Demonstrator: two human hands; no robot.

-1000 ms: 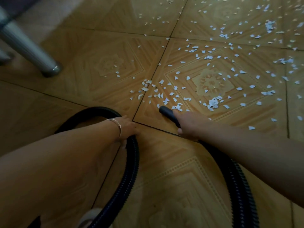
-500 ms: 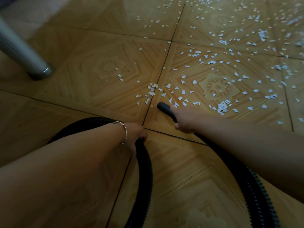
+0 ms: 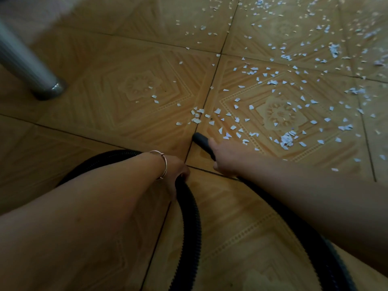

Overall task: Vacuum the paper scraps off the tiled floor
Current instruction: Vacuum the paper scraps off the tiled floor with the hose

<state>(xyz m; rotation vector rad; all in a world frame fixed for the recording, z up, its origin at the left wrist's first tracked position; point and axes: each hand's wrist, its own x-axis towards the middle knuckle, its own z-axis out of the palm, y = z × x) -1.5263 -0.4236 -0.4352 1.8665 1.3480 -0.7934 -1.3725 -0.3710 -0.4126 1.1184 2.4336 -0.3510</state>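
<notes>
Progress: The job is looking early to me. Small white torn paper scraps [image 3: 273, 97] are lying thick over the patterned tan tiled floor [image 3: 126, 59] ahead and to the far right, and thinner on the left tile.
Done: The tiles nearest the person, under both arms, are showing no scraps.
Left: Nearly all of the visible spread is waiting, including a clump by the flower motif.
Nozzle: The black round vacuum nozzle [image 3: 200, 139] is pointing at a grout line, just short of the nearest scraps.
Hands: The hands are working apart. The right hand [image 3: 226, 156] is gripping the nozzle tube, and the left hand [image 3: 178, 169], with a thin metal bracelet [image 3: 163, 164] at the wrist, is holding the black ribbed vacuum hose [image 3: 189, 217].
Hidden: The vacuum body is lying out of view, and the hose is running off the bottom edge. I cannot tell whether the nozzle mouth is touching the floor. The far scraps are blurring, and the grey metal furniture leg [image 3: 27, 66] is being cut off at the top left.
</notes>
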